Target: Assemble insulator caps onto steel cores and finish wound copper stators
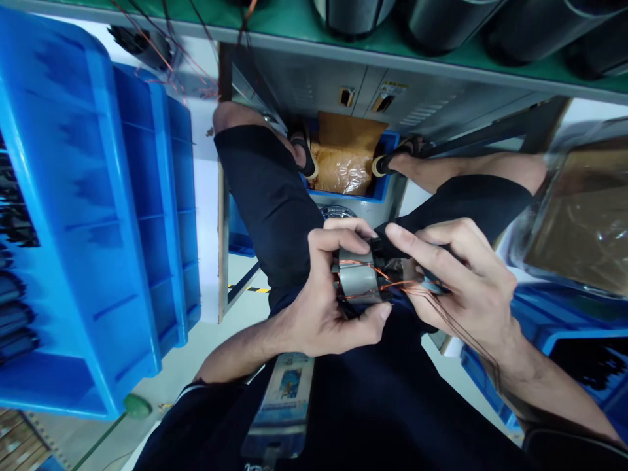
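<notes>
In front of my lap, my left hand is wrapped round a motor stator, a grey metal ring with black end pieces. Its thumb and fingers grip the two sides of the ring. Thin copper wires come out of the stator's right end and trail over toward my right wrist. My right hand is closed close beside that end, its index finger extended toward the black end piece. Between its fingers is a small piece, partly brownish and partly teal; most of it is hidden, so I cannot tell its kind.
Large blue bins stand stacked at the left. Dark cylinders line the green bench top ahead. A blue crate with cardboard lies between my feet. At the right are a plastic-wrapped box and another blue bin.
</notes>
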Demonstrator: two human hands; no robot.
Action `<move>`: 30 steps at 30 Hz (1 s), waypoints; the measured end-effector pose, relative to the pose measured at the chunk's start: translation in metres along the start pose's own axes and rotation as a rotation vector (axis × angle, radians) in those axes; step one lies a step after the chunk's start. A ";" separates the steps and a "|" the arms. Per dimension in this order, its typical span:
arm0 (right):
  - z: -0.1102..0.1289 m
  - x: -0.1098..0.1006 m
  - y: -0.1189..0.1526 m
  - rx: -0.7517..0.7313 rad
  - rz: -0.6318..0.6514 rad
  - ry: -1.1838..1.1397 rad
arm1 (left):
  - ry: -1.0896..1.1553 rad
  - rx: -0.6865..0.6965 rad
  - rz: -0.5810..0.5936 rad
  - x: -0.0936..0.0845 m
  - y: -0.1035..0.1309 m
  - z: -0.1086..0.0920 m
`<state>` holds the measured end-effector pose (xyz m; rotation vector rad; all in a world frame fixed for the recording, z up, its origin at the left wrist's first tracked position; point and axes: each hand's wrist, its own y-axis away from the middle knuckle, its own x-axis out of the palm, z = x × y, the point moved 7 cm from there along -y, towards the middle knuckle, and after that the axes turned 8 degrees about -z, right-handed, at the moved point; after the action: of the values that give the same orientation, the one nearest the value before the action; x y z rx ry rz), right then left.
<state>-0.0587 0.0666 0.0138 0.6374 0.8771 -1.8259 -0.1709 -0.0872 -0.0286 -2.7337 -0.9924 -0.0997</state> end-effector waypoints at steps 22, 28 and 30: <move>0.000 0.014 0.006 0.124 0.004 -0.136 | 0.392 -0.623 -0.390 0.010 0.001 0.021; -0.014 0.026 -0.003 0.211 0.045 -0.188 | 0.517 -0.748 -0.463 0.010 0.002 0.031; -0.022 0.035 -0.005 0.255 0.065 -0.305 | 0.537 -0.797 -0.483 0.009 0.002 0.037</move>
<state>-0.0761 0.0659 -0.0242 0.5185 0.4216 -1.9284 -0.1627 -0.0740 -0.0640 -2.6944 -1.6441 -1.5025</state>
